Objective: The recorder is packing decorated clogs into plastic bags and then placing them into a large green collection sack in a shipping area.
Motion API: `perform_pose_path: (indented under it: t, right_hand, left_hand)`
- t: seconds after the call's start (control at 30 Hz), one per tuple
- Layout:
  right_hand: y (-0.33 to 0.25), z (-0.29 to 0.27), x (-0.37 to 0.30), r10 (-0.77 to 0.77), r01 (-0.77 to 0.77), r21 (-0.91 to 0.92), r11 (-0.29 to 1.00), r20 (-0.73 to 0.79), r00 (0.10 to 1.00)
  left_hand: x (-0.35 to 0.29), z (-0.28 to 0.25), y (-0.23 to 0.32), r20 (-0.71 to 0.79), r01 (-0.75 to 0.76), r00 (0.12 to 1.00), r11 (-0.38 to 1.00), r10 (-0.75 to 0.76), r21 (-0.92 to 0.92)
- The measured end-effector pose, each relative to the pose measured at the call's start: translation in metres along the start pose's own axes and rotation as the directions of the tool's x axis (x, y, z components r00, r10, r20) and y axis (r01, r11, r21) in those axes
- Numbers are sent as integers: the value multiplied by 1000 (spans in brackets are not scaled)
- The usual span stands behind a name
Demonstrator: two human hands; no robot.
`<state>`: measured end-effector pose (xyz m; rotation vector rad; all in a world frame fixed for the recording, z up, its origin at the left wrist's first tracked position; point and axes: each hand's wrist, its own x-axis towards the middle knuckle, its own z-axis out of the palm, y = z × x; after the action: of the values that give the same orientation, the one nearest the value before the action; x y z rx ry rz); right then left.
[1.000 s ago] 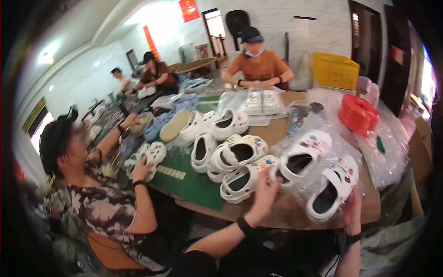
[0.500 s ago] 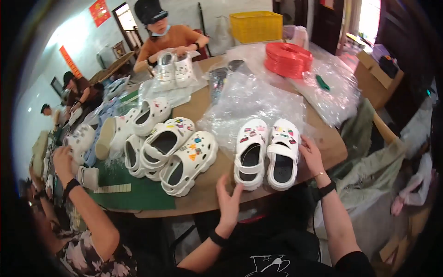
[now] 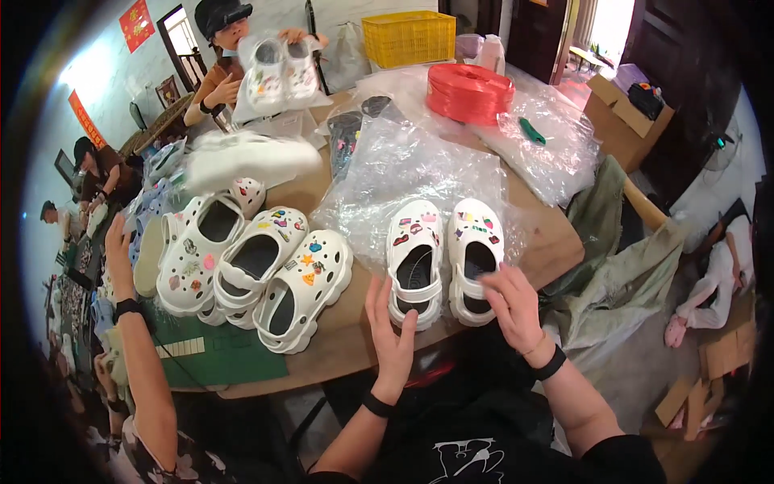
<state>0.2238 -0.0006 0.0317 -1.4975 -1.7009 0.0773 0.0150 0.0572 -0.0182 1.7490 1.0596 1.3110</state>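
Observation:
Two white clogs stand side by side at the table's near edge, toes pointing away: the left clog [image 3: 413, 230] and the right clog [image 3: 474, 224]. Colourful charms dot both uppers. My left hand [image 3: 392, 332], thumb and fingers apart, is at the left clog's heel. Beside the right clog's heel strap is my right hand [image 3: 516, 310], fingers extended and slightly bent; whether they touch it is unclear. Just beyond the toes lies a clear plastic bag [image 3: 411, 161]. To the left sits a group of white charm-covered clogs, the closest being a clog with an orange star [image 3: 310, 274].
A red twine roll [image 3: 469, 93] and more clear bags [image 3: 564, 161] cover the far right tabletop. Across the table, a person holds up bagged clogs [image 3: 280, 77]. A neighbour's hand [image 3: 118, 254] is raised at left. Right of the table are sacks [image 3: 625, 266] and a carton [image 3: 629, 113].
My right hand has shifted from the right clog's outer side to near its heel strap. The person opposite has raised the bagged clogs. A blurred white shape now appears behind the clog group.

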Motion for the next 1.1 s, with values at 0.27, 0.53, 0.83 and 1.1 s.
perform_pose_path:
  t: [0.27, 0.53, 0.83, 1.1]
  right_hand:
    - [-1, 9, 2, -6, 7, -75, 997, 10, 1000]
    - [-15, 45, 60, 527, -410, -366, 836, 323, 786]
    - [25, 29, 49, 500, -470, -201, 860, 138, 855]
    - [154, -99, -25, 559, -297, 683, 667, -196, 806]
  left_hand:
    - [-10, 9, -18, 33, 66, 997, 996, -65, -58]
    - [-24, 23, -19, 75, 117, 991, 992, -113, -44]
    - [-21, 11, -28, 139, 132, 985, 961, -101, -243]
    - [37, 14, -52, 381, -339, 901, 887, 209, 314]
